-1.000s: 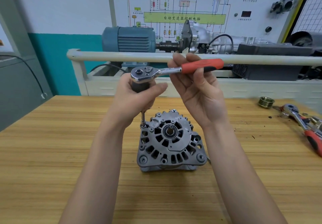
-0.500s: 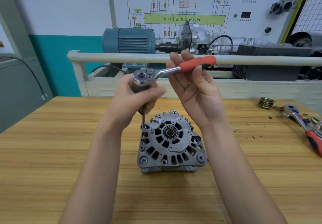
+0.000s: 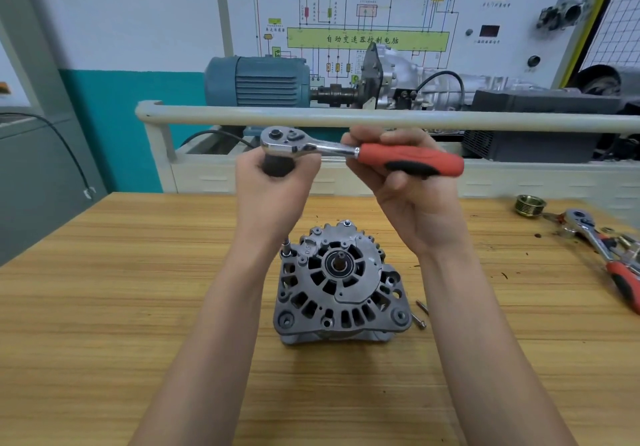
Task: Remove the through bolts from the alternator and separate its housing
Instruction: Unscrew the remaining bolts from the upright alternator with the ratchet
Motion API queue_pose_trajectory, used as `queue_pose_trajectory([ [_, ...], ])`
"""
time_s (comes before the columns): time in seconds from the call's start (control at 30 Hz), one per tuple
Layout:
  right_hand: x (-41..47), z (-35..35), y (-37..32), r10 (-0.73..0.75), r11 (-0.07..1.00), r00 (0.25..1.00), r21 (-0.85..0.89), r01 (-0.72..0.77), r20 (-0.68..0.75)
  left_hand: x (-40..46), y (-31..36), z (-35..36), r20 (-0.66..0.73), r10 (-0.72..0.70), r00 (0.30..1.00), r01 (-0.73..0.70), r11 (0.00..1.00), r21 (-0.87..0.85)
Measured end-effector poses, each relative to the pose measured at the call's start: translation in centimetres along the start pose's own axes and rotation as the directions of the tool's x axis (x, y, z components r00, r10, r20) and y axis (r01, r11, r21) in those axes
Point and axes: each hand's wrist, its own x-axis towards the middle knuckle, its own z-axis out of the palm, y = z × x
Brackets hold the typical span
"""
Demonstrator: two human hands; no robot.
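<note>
The grey cast alternator stands shaft-up on the wooden table. A socket extension sits on a through bolt at its upper-left rim. Two removed bolts lie just beside its right side.

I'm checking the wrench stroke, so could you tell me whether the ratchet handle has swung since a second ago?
Yes. The ratchet handle has swung towards the person's right and nearer them, now dipping below the white rail it earlier ran level with.
</note>
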Motion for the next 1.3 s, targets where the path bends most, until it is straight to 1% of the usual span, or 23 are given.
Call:
queue_pose_trajectory([
  [0.07, 0.2, 0.1, 0.3, 0.056, 0.989, 0.994, 0.138, -0.043, -0.092, 0.1, 0.1, -1.0, 0.180, 0.034, 0.983, -0.037, 0.999, 0.013],
  [0.13, 0.4, 0.3, 0.8, 0.142, 0.943, 0.977, 0.323, -0.084, -0.160, 0.2, 0.4, -1.9, 0.381, 0.068, 0.922, -0.075, 0.997, 0.003],
  [0.17, 0.5, 0.4, 1.0, 0.171, 0.920, 0.970, 0.381, -0.095, -0.171, 0.3, 0.5, -2.2, 0.439, 0.065, 0.896, -0.064, 0.998, -0.015],
  [0.23, 0.6, 0.5, 1.2, 0.193, 0.910, 0.965, 0.401, -0.108, -0.179, 0.3, 0.4, -2.4, 0.465, 0.045, 0.884, -0.023, 0.998, -0.053],
  [0.3, 0.5, 0.7, 1.2, 0.174, 0.930, 0.969, 0.353, -0.102, -0.177, 0.2, 0.4, -1.9, 0.405, 0.015, 0.914, 0.017, 0.997, -0.076],
  [0.33, 0.5, 0.7, 1.1, 0.153, 0.941, 0.974, 0.325, -0.092, -0.168, 0.2, 0.4, -1.6, 0.341, 0.001, 0.940, 0.027, 0.997, -0.077],
  [0.4, 0.3, 0.6, 0.7, 0.087, 0.974, 0.988, 0.220, -0.058, -0.127, 0.1, 0.3, -0.7, 0.157, -0.008, 0.988, 0.018, 0.998, -0.067],
  [0.47, 0.2, 0.5, 0.2, 0.018, 0.999, 0.998, 0.048, -0.015, -0.060, 0.0, 0.1, 0.0, -0.030, 0.007, 1.000, -0.008, 0.999, -0.045],
  [0.5, 0.1, 0.5, 0.0, 0.000, 1.000, 1.000, -0.019, -0.001, -0.028, 0.0, 0.0, 0.3, -0.093, 0.018, 0.995, -0.022, 0.999, -0.032],
  [0.57, 0.0, 0.5, -0.2, -0.013, 0.997, 1.000, -0.071, 0.014, 0.011, -0.1, -0.1, 0.5, -0.148, 0.034, 0.988, -0.037, 0.999, -0.020],
  [0.6, 0.0, 0.5, -0.2, -0.011, 0.998, 1.000, -0.064, 0.012, 0.014, -0.2, -0.1, 0.4, -0.139, 0.033, 0.990, -0.036, 0.999, -0.021],
  [0.63, 0.0, 0.5, -0.1, -0.004, 0.999, 1.000, -0.039, 0.004, 0.002, -0.1, -0.1, 0.1, -0.099, 0.032, 0.995, -0.034, 0.999, -0.024],
  [0.7, 0.2, 0.4, 0.1, 0.037, 0.996, 0.998, 0.079, -0.032, -0.060, 0.1, 0.0, -0.8, 0.090, 0.022, 0.996, -0.018, 0.999, -0.045],
  [0.77, 0.4, 0.4, 0.6, 0.127, 0.962, 0.983, 0.256, -0.090, -0.130, 0.3, 0.1, -1.8, 0.334, 0.027, 0.942, 0.001, 0.997, -0.082],
  [0.8, 0.4, 0.5, 0.8, 0.164, 0.941, 0.976, 0.321, -0.110, -0.145, 0.4, 0.2, -2.1, 0.419, 0.033, 0.908, 0.008, 0.995, -0.097],
  [0.83, 0.5, 0.6, 1.1, 0.186, 0.926, 0.971, 0.358, -0.122, -0.149, 0.4, 0.3, -2.4, 0.467, 0.036, 0.883, 0.017, 0.994, -0.109],
  [0.9, 0.5, 0.8, 1.3, 0.190, 0.918, 0.972, 0.375, -0.125, -0.141, 0.4, 0.4, -2.6, 0.486, 0.036, 0.873, 0.036, 0.990, -0.138],
  [0.97, 0.5, 0.9, 1.2, 0.153, 0.935, 0.980, 0.339, -0.102, -0.128, 0.4, 0.5, -2.3, 0.430, 0.035, 0.902, 0.028, 0.990, -0.138],
  [1.0, 0.4, 0.9, 1.0, 0.120, 0.952, 0.986, 0.294, -0.081, -0.117, 0.3, 0.4, -2.0, 0.367, 0.035, 0.929, 0.012, 0.992, -0.125],
  [1.1, 0.1, 0.8, 0.3, 0.015, 0.999, 0.999, 0.035, -0.013, -0.048, 0.1, 0.1, -0.7, 0.062, 0.050, 0.997, -0.045, 0.996, -0.078],
  [1.17, 0.0, 0.9, 0.0, -0.011, 0.995, 1.000, -0.096, 0.011, -0.001, -0.1, 0.0, 0.2, -0.097, 0.085, 0.992, -0.089, 0.995, -0.037],
  [1.23, 0.0, 1.0, -0.1, -0.022, 0.994, 1.000, -0.108, 0.023, 0.014, -0.2, -0.1, 0.4, -0.131, 0.096, 0.987, -0.101, 0.994, -0.031],
  [1.3, 0.1, 1.0, 0.1, -0.015, 0.999, 1.000, -0.031, 0.014, -0.013, 0.0, -0.1, -0.2, -0.049, 0.102, 0.994, -0.103, 0.994, -0.032],
])
